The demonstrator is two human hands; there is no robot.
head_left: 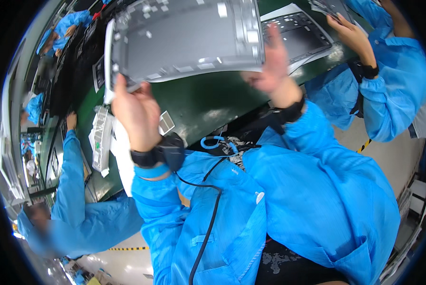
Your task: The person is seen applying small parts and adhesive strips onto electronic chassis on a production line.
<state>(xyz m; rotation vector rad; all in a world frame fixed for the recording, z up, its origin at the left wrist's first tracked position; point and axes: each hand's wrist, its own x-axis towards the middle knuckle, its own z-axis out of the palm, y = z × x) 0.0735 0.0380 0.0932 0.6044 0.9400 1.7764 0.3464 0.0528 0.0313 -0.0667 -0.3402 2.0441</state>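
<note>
Panel [186,40] fills top centre of frame. Your left hand [138,111] pinches its lower-left corner; your right hand [273,69] is spread wide by its right edge, gripping nothing, contact too blurred to tell. Support both sides evenly, stay on the rim. Second panel [302,40] upper right, on green table [198,102]; white pack [100,142] at left.
</note>
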